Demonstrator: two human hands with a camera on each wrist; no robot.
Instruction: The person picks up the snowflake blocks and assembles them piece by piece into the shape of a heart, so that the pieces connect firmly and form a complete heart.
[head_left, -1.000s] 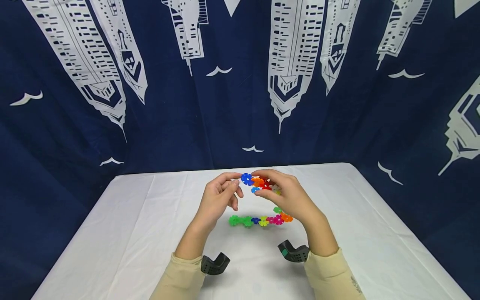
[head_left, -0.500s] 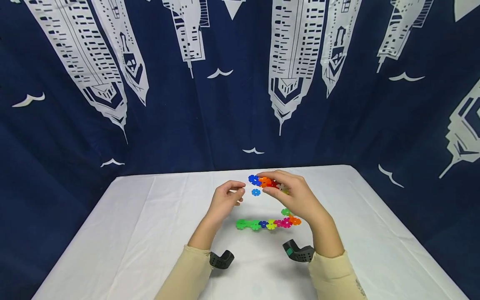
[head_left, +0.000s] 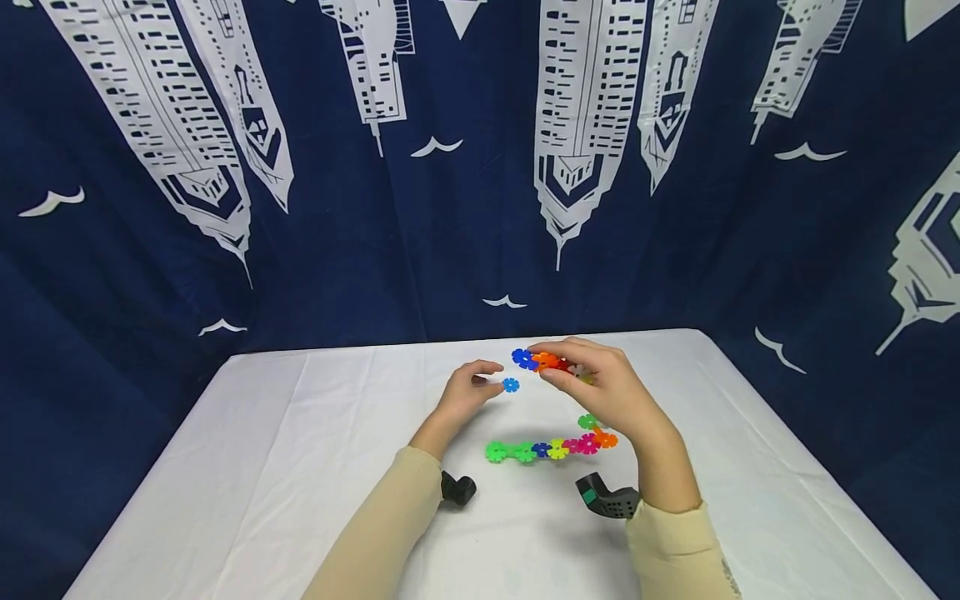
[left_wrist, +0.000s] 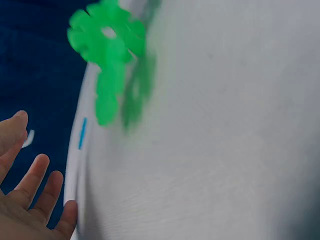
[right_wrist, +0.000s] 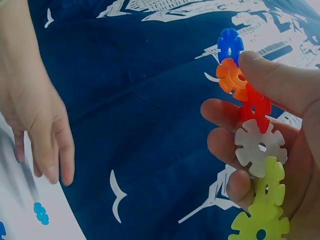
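My right hand [head_left: 611, 387] grips one end of a chain of interlocking flower-shaped plastic discs, raised above the table. A blue disc [right_wrist: 230, 46] tips this end, followed by orange [right_wrist: 232, 78], red [right_wrist: 256, 107], whitish [right_wrist: 261, 147] and yellow [right_wrist: 269, 187] ones. Thumb and curled fingers lie around them. Lower down, a row with pink [head_left: 588, 443] and green discs [head_left: 496, 452] is visible; the hand partly hides how it joins. My left hand [head_left: 467, 396] holds nothing, its thumb and forefinger parted beside a single light blue disc [head_left: 511, 385] lying on the table.
A white cloth covers the table [head_left: 315, 467]. Behind it hangs a navy curtain [head_left: 337, 250] printed with white buildings and birds. Black wrist devices [head_left: 609, 497] sit at both sleeve cuffs.
My left hand has left the chain's blue end disc and moved down and right to the loose light blue disc. My right hand and the chain have shifted right.
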